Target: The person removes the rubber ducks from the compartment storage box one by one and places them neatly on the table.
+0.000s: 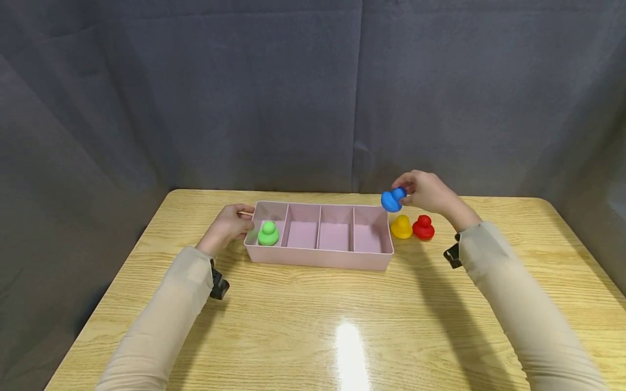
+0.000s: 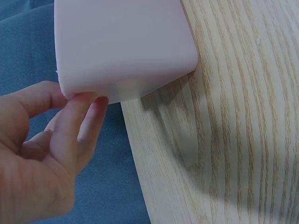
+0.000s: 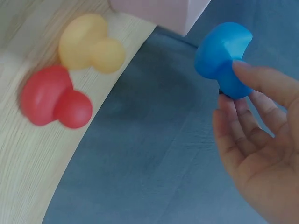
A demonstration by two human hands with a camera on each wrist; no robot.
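Right hand (image 1: 426, 191) pinches the blue duck (image 1: 393, 200) above the tray (image 1: 319, 257) — left hand (image 1: 229, 224) steadies its end; lower gently into a vacant slot.

Looks like a staged recording booth or lab, not a home — grey cloth backdrop (image 1: 313, 92) hung close on three sides of a lone wooden bench (image 1: 313, 326), bare but for a pink divided tray (image 1: 318, 258) and bright toy ducks (image 1: 412, 227).
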